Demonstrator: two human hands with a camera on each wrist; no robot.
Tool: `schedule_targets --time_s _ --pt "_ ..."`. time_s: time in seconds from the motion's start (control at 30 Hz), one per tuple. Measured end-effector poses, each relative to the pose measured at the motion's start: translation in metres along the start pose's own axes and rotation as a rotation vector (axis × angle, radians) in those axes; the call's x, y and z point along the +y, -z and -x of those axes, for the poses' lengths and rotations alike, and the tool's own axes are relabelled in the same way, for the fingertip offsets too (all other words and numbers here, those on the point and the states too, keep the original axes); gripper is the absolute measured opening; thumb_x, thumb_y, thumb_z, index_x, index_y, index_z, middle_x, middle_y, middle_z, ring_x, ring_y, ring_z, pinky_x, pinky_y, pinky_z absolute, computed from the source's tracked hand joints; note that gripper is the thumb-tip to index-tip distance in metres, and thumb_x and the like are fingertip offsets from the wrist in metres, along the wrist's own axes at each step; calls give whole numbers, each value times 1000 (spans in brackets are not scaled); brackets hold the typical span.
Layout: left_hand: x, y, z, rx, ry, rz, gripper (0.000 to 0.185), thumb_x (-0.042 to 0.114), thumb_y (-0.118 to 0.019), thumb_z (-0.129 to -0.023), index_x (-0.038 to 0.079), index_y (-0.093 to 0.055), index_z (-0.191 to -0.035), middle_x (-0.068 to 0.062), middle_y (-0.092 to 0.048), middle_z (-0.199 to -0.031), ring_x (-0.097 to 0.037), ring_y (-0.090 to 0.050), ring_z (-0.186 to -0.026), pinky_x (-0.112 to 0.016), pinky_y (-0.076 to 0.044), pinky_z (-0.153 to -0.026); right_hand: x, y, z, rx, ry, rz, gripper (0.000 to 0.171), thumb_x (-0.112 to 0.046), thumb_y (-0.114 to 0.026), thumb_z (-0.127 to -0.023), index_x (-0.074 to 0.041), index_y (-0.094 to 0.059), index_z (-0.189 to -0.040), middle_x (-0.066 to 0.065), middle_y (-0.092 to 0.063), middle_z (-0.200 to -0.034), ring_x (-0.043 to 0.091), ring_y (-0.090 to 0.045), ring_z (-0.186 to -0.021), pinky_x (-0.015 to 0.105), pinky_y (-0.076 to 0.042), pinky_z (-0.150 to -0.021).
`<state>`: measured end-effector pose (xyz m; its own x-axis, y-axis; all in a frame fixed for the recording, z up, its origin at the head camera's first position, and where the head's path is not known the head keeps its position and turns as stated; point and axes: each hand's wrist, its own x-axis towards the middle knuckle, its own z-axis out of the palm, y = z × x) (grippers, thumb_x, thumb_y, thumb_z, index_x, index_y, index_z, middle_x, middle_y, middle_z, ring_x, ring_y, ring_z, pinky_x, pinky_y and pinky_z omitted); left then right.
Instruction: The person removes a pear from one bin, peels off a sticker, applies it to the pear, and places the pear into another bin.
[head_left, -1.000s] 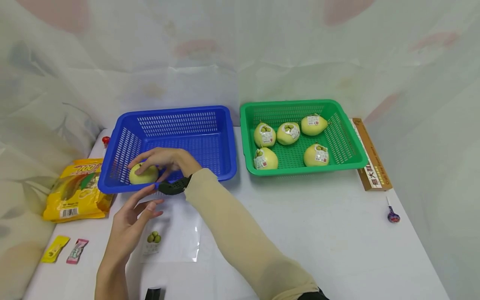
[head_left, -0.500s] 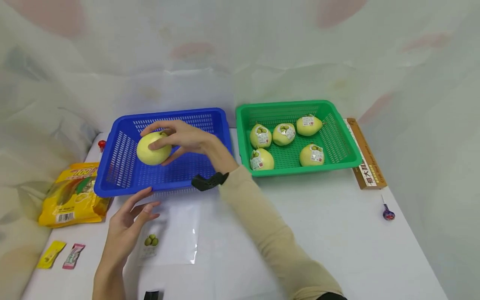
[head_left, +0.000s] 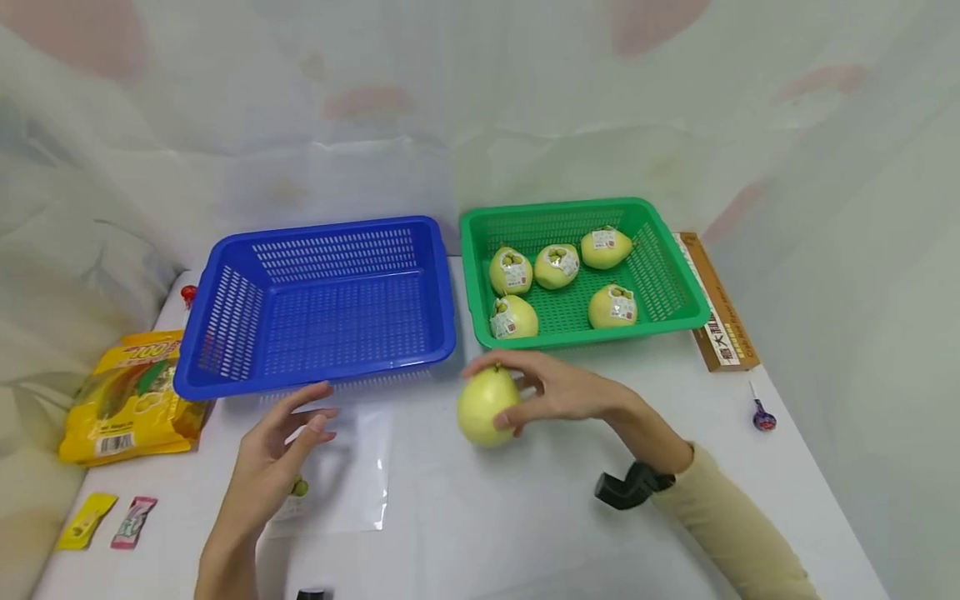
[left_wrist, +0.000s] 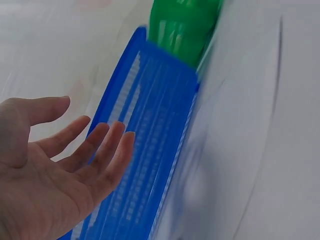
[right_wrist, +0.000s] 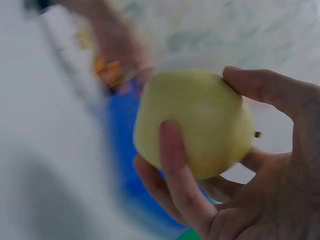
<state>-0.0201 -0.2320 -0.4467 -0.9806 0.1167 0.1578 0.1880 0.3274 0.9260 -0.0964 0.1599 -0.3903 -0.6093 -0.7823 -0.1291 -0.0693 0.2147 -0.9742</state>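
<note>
My right hand (head_left: 551,392) holds a yellow-green pear (head_left: 486,406) over the table, in front of the gap between the baskets. In the right wrist view, fingers and thumb wrap the pear (right_wrist: 195,120), and no label shows on its visible side. My left hand (head_left: 273,454), fingers relaxed and holding nothing, hovers over a clear plastic sheet (head_left: 363,475), close to the front rim of the blue basket (head_left: 315,385). Part of a pear-picture label (head_left: 288,507) on the sheet shows past that hand. The blue basket contains no fruit. Several labelled pears (head_left: 557,267) lie in the green basket (head_left: 585,335).
A yellow snack bag (head_left: 135,400) lies left of the blue basket, with a red lollipop (head_left: 188,294) behind it. Two small wrapped candies (head_left: 133,522) are at the front left. A brown box (head_left: 716,304) and a purple lollipop (head_left: 763,418) lie at the right.
My right hand has lifted the pear out of the blue basket and carried it right and toward me. The left hand has stayed near the basket's front rim.
</note>
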Motion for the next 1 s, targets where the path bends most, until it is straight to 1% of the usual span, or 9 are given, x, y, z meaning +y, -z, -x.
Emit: schedule_targets --time_s 0.1,0.2,0.27,0.37,0.47,0.6,0.8,0.93,1.0 --pt "4 -22 -1 -90 -50 29 41 -5 -60 -107 -2 -60 -147 6 -68 -144 -5 -73 -118 -21 -65 -89 32 -14 19 4 -156 -30 61 -28 -81 -97 -15 -52 -149 13 -63 -140 29 -72 -111 50 -69 -78" --pt "10 -51 0 -216 -46 26 39 2 -63 -108 7 -63 -146 -6 -69 -144 -12 -74 -119 -26 -65 -90 55 -25 28 34 -254 -22 62 -35 -80 -96 -9 -52 -145 16 -66 -133 23 -75 -100 45 -69 -75" --pt "14 -70 3 -321 -23 10 39 11 -64 -109 12 -62 -148 -11 -68 -146 -18 -73 -121 -29 -65 -92 65 -31 32 70 -284 -8 62 -38 -80 -96 -7 -54 -143 16 -66 -132 21 -76 -91 42 -68 -71" --pt "19 -93 8 -472 3 -4 42 23 -64 -111 15 -58 -152 -12 -64 -151 -27 -71 -126 -32 -64 -97 71 -37 34 138 -292 61 63 -43 -80 -96 -8 -58 -144 14 -64 -132 17 -74 -81 35 -65 -66" --pt "22 -108 12 -565 9 11 47 27 -64 -111 16 -54 -156 -8 -61 -154 -31 -69 -131 -33 -64 -101 72 -42 37 217 -295 142 59 -47 -80 -96 -15 -62 -143 11 -66 -130 15 -73 -79 31 -64 -68" --pt "23 -117 15 -606 19 34 49 28 -64 -111 21 -52 -158 -4 -59 -156 -32 -67 -134 -32 -64 -103 68 -45 43 281 -307 217 56 -49 -79 -97 -20 -64 -142 7 -70 -127 13 -74 -90 30 -62 -75" --pt "23 -117 17 -611 12 40 47 28 -63 -112 21 -53 -157 -4 -59 -156 -32 -67 -134 -33 -64 -102 51 -47 58 299 -297 323 65 -56 -79 -96 -17 -61 -145 9 -71 -132 14 -76 -98 29 -63 -78" --pt "22 -110 20 -589 15 38 48 29 -63 -112 18 -53 -158 -7 -59 -157 -32 -69 -132 -34 -64 -103 32 -54 65 401 -231 429 66 -56 -80 -95 -15 -62 -144 8 -72 -132 17 -75 -100 23 -62 -75" --pt "20 -100 21 -545 20 21 48 27 -63 -111 17 -53 -157 -9 -60 -156 -30 -70 -132 -34 -64 -103 21 -62 61 436 -144 455 59 -51 -81 -96 -15 -65 -141 5 -73 -127 16 -72 -100 21 -62 -73"
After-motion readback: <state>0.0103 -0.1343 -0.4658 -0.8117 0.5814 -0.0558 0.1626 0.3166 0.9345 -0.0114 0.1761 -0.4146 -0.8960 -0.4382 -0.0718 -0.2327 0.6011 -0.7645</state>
